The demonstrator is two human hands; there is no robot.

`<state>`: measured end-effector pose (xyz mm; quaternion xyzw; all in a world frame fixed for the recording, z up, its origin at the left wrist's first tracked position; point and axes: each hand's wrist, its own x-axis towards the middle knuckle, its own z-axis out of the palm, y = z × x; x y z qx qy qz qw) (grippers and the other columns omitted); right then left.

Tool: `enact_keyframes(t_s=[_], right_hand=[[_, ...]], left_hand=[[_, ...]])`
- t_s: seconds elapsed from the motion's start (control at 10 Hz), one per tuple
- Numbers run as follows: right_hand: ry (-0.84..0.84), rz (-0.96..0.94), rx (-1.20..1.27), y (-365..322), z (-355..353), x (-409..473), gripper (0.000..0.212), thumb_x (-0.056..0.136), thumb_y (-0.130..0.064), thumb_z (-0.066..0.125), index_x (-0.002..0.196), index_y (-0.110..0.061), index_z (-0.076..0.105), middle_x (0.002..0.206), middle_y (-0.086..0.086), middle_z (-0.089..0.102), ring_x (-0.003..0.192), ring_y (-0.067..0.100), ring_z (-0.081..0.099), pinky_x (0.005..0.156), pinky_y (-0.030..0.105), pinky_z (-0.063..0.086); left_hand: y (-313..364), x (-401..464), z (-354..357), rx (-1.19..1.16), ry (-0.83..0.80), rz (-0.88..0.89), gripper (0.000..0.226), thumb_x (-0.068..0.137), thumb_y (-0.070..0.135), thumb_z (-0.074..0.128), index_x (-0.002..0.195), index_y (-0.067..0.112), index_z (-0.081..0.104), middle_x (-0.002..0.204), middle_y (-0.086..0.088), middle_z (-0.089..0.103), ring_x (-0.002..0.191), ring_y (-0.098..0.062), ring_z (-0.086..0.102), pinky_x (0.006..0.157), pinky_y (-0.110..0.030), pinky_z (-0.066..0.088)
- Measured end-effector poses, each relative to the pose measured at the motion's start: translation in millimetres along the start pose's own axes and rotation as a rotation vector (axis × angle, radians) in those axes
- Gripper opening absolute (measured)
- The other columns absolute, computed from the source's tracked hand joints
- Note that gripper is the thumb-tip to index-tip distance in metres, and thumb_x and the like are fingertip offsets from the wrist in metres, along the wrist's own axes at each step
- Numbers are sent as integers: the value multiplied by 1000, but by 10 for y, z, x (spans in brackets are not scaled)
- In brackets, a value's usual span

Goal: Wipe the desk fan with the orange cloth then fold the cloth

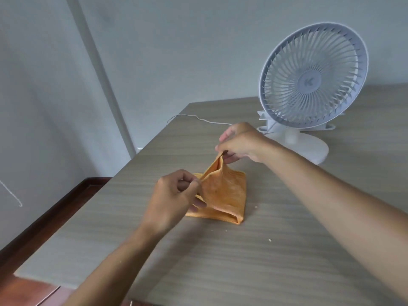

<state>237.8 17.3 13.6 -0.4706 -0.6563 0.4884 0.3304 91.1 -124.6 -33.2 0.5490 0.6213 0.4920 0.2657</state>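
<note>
The orange cloth (223,195) lies partly folded on the wooden desk (220,261), with its top layer pulled up into a peak. My left hand (174,199) pinches the cloth's near left edge. My right hand (240,144) pinches the raised far corner above the desk. The white desk fan (313,78) stands upright on its round base at the back right, just behind my right hand, its grille facing me.
A thin white cable (198,118) runs from the fan across the desk's back edge. Small crumbs (269,240) dot the desk near the cloth. The desk's left edge drops to a dark red floor (33,290). A grey wall stands behind.
</note>
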Motion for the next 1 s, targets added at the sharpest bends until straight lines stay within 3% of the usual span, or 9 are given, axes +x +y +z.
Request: enact_keyframes(t_s=[0.1,0.2,0.3,0.4,0.5,0.6,0.7,0.8,1.0], right_hand=[[-84,4,-26,-50,294,91,24,83,1,71,102,-1,56,84,23,67,61,31,72,61,40,61],[-113,-7,-60,-15,436,85,27,86,-11,72,108,0,59,88,20,70,70,30,75,66,41,63],[-24,-121,-291,81,382,-25,21,84,-25,73,99,-12,67,89,5,72,72,20,74,68,32,62],[-2,-234,-594,225,238,-213,19,83,-34,71,96,-21,72,91,-7,68,77,7,62,59,13,43],[-24,-307,-744,435,105,-321,26,81,-42,72,99,-23,73,94,-7,67,88,11,58,68,21,38],[-53,-306,-849,681,-22,-306,40,74,-54,74,104,-27,72,88,-11,63,88,14,55,68,24,39],[-42,-300,-861,850,-128,-239,62,63,-75,65,109,-33,71,112,-7,70,110,16,60,91,31,48],[-42,-315,-862,894,-158,-171,65,65,-77,62,115,-37,70,130,-9,65,124,18,55,103,37,44],[-3,-354,-792,954,-223,-191,51,78,-67,62,117,-35,70,132,-7,64,127,17,54,106,33,41]], left_hand=[[-195,29,-238,170,135,-107,8,83,17,60,78,12,65,68,-1,73,64,-21,73,65,-47,60],[-309,27,-408,496,279,-94,11,78,34,64,86,28,59,84,15,68,79,-16,66,72,-36,53],[-292,37,-401,600,305,20,16,80,34,64,92,29,56,94,15,63,78,-13,60,69,-32,45],[-257,104,-209,624,228,219,15,84,28,62,98,25,64,101,12,62,87,-14,61,73,-31,48],[-287,219,55,701,57,334,25,93,28,54,114,23,66,121,5,61,110,-18,58,89,-29,42],[-396,348,279,839,-138,327,38,100,31,42,135,21,52,145,-2,47,137,-21,38,110,-29,27],[-499,462,374,975,-276,218,51,101,44,29,150,27,29,161,-5,22,148,-24,19,119,-35,12],[-569,564,404,1047,-350,117,66,94,64,20,154,36,11,164,-6,4,151,-28,3,122,-42,4],[-517,599,460,1050,-313,114,69,92,66,24,153,36,14,164,-9,6,150,-32,5,121,-48,3]])
